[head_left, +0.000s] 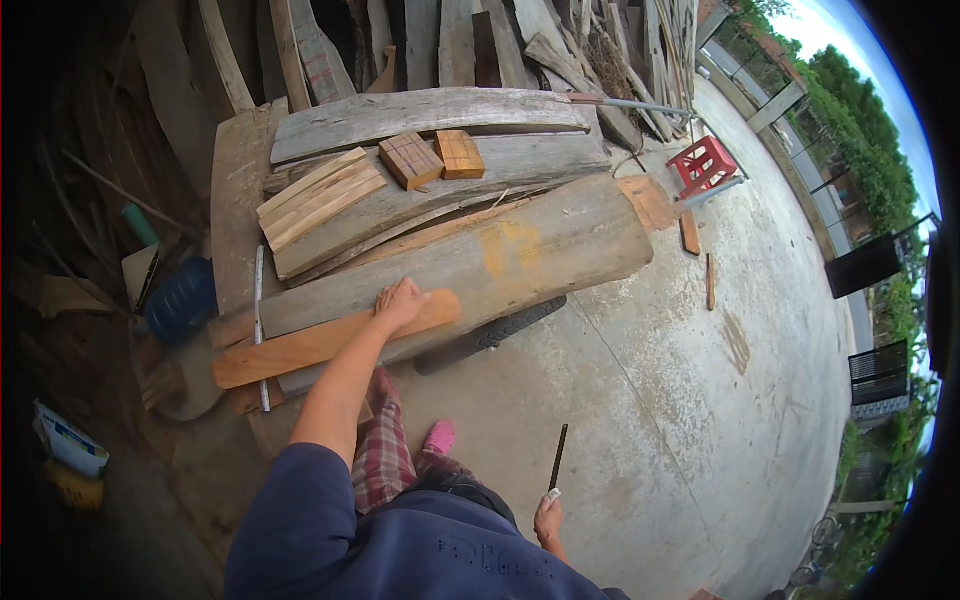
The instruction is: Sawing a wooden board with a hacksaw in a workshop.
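Note:
My left hand [402, 305] is on a smooth orange-brown wooden board [290, 352], its fingers curled at the board's far edge. That board lies along the near side of a wide grey plank [575, 235] with a yellow patch on it. Under the board's left part passes a thin whitish strip [260, 290] that looks like a ruler. Low at my right side, my right hand [548, 520] is closed around a thin, dark, straight bar [559, 455] with a pale wrapped end. The bar points away from me, apart from the wood.
Two wooden blocks [409, 161] and a stack of pale slats [318, 198] rest on more planks behind. A red plastic stool [702, 166] stands far right, near two small wood offcuts [690, 232] on the concrete floor. A blue plastic jug [183, 302] sits left.

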Motion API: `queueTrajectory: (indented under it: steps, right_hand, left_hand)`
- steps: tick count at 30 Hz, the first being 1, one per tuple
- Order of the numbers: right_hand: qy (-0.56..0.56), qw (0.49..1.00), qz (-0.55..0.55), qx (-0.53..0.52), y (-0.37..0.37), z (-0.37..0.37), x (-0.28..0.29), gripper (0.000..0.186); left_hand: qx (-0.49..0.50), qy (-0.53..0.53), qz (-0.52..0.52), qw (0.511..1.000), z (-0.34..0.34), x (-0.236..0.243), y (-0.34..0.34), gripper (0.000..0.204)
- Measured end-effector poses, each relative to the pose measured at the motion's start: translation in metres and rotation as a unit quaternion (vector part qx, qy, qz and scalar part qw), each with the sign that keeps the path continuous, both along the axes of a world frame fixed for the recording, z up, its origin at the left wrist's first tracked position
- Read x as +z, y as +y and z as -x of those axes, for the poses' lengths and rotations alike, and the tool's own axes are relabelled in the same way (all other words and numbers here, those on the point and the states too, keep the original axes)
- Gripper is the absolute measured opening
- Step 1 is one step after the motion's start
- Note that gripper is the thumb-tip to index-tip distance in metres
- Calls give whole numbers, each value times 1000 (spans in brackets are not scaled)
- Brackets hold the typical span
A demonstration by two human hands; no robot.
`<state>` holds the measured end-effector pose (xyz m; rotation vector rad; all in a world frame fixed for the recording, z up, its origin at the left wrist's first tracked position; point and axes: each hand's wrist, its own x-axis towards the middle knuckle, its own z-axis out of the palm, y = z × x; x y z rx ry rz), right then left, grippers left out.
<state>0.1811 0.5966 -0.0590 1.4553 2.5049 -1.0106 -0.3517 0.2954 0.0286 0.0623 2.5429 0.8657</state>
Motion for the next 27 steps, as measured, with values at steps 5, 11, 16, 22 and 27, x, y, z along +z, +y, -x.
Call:
queueTrajectory:
  steps: [5,11,16,22,27]
  right_hand:
    - [-57,994,57,-69,4,-28,-4,32]
    - [-34,992,93,-84,1,-6,2,34]
    - [63,995,30,70,-5,74,59,33]
    - [151,968,32,199,-26,207,99,27]
    - [170,945,43,277,-73,289,130,24]
  left_hand:
    - [-62,341,51,937,-31,17,6,35]
    - [-41,314,99,943,-52,16,21,33]
    - [-82,260,66,960,-53,18,6,32]
    - [-94,196,77,973,-58,30,15,37]
    - [-147,138,86,976,-64,43,17,44]
